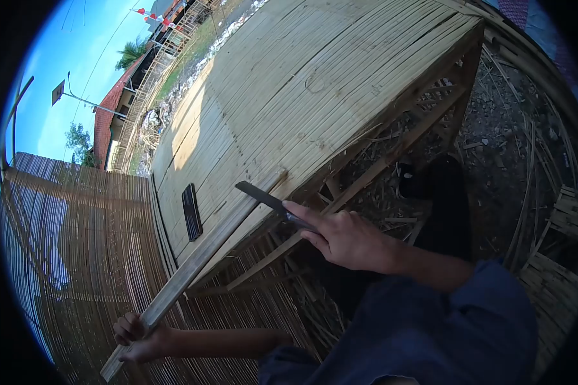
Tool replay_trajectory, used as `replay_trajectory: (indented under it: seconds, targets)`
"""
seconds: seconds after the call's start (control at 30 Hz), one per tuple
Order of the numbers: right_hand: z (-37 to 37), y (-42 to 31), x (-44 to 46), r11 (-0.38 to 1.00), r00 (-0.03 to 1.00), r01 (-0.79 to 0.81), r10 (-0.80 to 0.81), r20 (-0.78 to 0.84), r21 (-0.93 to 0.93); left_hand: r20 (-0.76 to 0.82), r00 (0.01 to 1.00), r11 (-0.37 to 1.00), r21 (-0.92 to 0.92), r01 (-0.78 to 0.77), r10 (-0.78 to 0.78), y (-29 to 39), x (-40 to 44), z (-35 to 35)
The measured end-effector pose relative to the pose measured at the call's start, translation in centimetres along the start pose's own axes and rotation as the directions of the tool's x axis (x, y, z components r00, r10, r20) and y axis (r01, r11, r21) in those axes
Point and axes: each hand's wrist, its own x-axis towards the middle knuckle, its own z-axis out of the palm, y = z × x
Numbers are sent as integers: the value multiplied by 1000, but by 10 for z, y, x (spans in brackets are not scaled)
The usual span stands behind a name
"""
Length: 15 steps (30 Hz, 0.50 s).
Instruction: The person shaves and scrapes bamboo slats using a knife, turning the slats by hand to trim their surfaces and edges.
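Note:
My left hand (140, 338) is wrapped round the lower end of a long, pale bamboo slat (192, 264). The slat slants up across the edge of a bamboo-topped table (270, 96), its far end lying on the tabletop. In my right hand (347, 237) is a large knife (262, 196) with a dark, broad, blunt-ended blade. Its blade crosses over the slat near the far end; whether the edge touches the slat I cannot tell. The knife's handle is mostly hidden by my fingers.
A dark, flat, oblong object (191, 212) lies on the tabletop left of the slat. A woven bamboo screen (83, 237) stands at the left. Below the table are wooden braces (392, 154) and ground strewn with bamboo scraps (494, 167). Houses (112, 112) stand beyond.

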Motion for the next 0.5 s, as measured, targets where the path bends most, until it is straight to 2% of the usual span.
replay_trajectory:
  seconds: [0.03, 0.13, 0.17, 0.23, 0.27, 0.3, 0.33, 0.4, 0.43, 0.5]
  targets:
    - [-8, 4, 7, 988, 989, -150, 149, -22, -39, -23, 999, 999, 44, -21, 22, 2, -3, 1]
    - [-15, -20, 0, 979, 977, -201, 203, 70, -39, -60, 996, 988, 140, -59, 68, 2, -13, 12]
    - [-14, -25, -6, 997, 991, -52, 59, 120, -57, -54, 996, 983, 172, -61, 71, 3, -11, 11]
    - [-8, -20, -4, 996, 995, -23, 31, 92, -83, -46, 998, 979, 200, -42, 52, 3, -8, 8]
    - [-3, -16, -2, 995, 997, -8, 15, 78, -98, -18, 1000, 989, 149, -22, 25, 3, -5, 4]
    - [-6, -6, 6, 989, 992, -128, 126, -27, -81, 9, 1000, 995, 96, -2, 2, 5, -2, -2]
    - [-13, 1, 16, 985, 989, -148, 145, -35, -93, 34, 999, 999, 42, 18, -20, 6, -3, -5]
    - [-15, -17, 11, 971, 973, -222, 226, 44, -90, -12, 999, 990, 138, -41, 43, 12, -11, -2]
    - [-14, -22, 7, 981, 979, -182, 187, 86, -63, -21, 997, 978, 199, -64, 70, 16, -12, 0]
    - [-12, -28, 4, 995, 980, -97, 98, 172, -18, -25, 998, 988, 146, -58, 62, 16, -11, 0]
